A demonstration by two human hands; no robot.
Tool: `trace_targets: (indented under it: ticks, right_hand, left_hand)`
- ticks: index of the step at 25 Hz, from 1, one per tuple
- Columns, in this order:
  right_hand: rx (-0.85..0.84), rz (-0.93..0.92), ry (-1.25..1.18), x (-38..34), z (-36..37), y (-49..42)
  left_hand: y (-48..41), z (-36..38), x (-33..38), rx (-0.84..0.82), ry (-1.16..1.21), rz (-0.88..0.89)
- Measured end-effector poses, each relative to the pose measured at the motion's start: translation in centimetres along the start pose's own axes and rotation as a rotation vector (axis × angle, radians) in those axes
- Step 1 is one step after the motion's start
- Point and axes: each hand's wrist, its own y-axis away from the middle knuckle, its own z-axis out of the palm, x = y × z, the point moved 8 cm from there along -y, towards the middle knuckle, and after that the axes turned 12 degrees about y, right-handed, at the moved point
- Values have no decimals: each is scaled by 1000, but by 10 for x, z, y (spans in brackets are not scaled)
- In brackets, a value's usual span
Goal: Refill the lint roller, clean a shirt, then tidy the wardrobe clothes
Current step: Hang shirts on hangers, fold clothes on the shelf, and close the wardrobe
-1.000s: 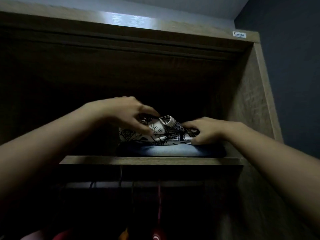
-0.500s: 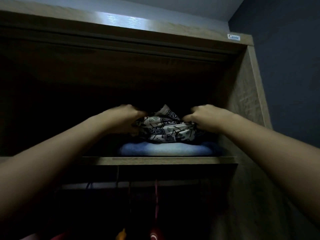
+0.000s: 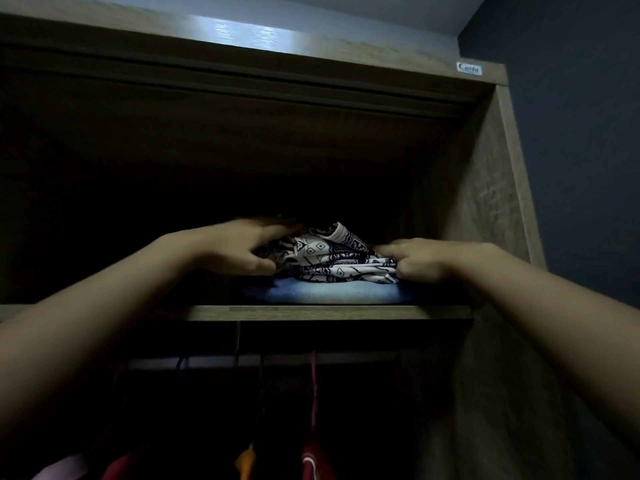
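Note:
A folded white garment with a black pattern [image 3: 332, 259] lies on top of a folded blue garment [image 3: 329, 294] on the wardrobe's upper shelf [image 3: 329, 312]. My left hand [image 3: 242, 245] reaches over the patterned garment's left side. Its fingers stretch across the top and its thumb lies against the side; it is blurred. My right hand [image 3: 420, 259] is at the garment's right edge, with fingers curled and pinching the folded layers. The back of the shelf is too dark to see.
The wardrobe's right wall [image 3: 485, 202] stands close beside my right hand. Under the shelf runs a hanging rail [image 3: 207, 362] with hangers and clothes, among them a red one [image 3: 313, 462], an orange one [image 3: 246, 460] and a pink one [image 3: 59, 471].
Half a second ago both hands held the patterned garment bunched and slightly raised. It now sits lower on the blue garment, and my left fingers have spread over its top.

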Motion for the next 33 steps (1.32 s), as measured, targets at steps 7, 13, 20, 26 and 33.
trace_targets:
  ticks: [7,13,20,26,33]
  right_hand:
    - [240,7,-78,-14,-17,41]
    - [505,-117,-7,-113,12,101]
    - [377,-247,-224,-288,72,151]
    - [146,-384,-327,-487,168,232]
    - [-106,-667,-276,-655,266,306]
  left_hand:
    - [49,-19,22,226,153,58]
    - [140,-2,55,393,138,123]
    - [298,54,29,300,155,-20]
    - [463,147,11,217,127,-89]
    - [571,238,-45,172,-171,-141]
